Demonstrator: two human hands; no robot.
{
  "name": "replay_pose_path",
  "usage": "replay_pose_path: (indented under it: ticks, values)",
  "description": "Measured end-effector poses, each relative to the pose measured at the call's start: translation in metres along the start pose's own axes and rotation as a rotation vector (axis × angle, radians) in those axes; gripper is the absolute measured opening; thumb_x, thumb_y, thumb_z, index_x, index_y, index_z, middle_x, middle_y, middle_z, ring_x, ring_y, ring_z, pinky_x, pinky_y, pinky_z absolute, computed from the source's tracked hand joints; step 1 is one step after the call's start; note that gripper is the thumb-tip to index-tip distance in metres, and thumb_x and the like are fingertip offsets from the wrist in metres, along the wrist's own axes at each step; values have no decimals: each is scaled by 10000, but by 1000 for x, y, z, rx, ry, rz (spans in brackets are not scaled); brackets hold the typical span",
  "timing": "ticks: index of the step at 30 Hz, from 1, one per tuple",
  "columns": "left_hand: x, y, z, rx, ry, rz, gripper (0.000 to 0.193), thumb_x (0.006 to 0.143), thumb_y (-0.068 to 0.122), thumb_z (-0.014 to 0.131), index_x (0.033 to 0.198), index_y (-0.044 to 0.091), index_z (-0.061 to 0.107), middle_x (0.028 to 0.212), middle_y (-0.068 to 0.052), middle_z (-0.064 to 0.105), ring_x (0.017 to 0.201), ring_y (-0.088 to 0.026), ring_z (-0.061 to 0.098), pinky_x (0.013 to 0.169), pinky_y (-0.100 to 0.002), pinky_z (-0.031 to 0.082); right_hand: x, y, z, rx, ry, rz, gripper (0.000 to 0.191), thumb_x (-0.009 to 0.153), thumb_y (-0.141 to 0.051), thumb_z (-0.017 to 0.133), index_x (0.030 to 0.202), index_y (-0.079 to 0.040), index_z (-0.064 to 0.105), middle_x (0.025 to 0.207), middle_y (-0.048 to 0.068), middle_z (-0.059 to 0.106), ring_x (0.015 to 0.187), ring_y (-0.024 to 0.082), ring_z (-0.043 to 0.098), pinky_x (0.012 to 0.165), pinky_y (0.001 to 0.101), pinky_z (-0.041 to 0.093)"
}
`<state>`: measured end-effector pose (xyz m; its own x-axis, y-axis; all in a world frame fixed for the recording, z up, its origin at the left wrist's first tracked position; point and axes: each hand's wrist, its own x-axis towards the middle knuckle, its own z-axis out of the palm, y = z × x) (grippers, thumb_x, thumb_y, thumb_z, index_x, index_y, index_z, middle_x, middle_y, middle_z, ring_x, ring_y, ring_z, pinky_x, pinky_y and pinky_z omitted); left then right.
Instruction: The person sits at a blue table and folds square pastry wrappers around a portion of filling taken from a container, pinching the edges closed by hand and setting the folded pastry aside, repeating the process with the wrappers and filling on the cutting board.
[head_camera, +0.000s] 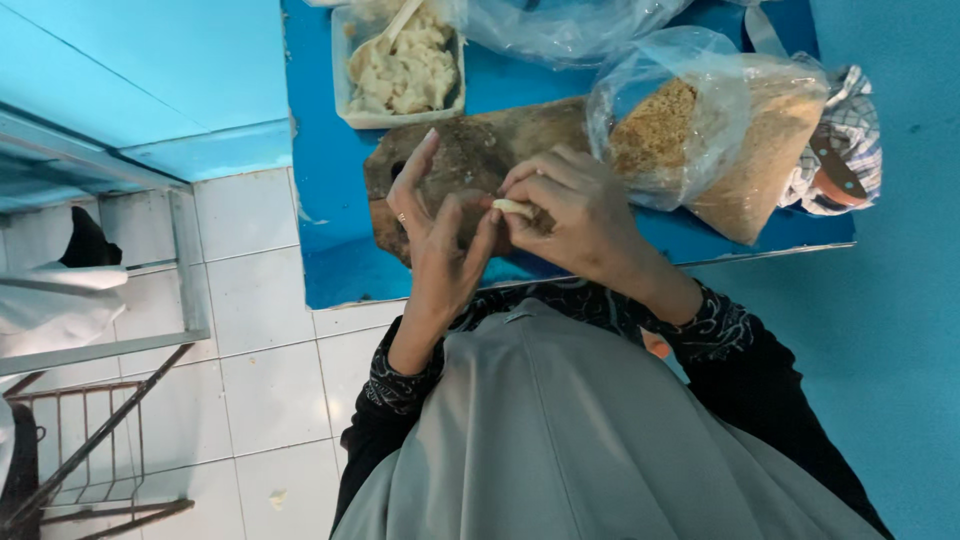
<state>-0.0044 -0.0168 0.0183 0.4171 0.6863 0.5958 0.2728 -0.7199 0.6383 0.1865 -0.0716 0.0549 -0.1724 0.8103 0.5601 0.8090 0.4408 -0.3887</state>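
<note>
Dough piece (513, 207) sat pinched between the fingertips of both hands (440, 235) (575, 215), half shaped; plenty remained in the tray (352, 95).

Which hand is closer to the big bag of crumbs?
The right hand. It is just beside the bag of crumbs, pinching a small dough piece. The left hand is farther away.

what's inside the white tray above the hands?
The white tray holds pale, lumpy dough-like pieces, with a light utensil handle sticking out. Its bottom is covered by them, and its top edge is cut off.
</note>
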Motion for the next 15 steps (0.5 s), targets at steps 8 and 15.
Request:
replay_pose_path:
  ticks: [8,15]
  values:
    - [2,3,-2,-43,-20,-90,117,978,134,782,1030,59,710,1645,-181,355,1516,-388,345,1257,-502,332,5,-15,-16,-165,-17,-86,148,885,-98,777,989,-41,688,1238,77,720,972,251,675,750,380,545]
    - [9,5,-23,-51,-60,-81,451,933,277,843,1292,67,667,1647,-190,291,1464,-384,375,1223,-491,378,15,17,-50,-197,-85,-80,209,975,-121,753,1162,-61,683,1121,118,711,978,284,695,818,390,555]
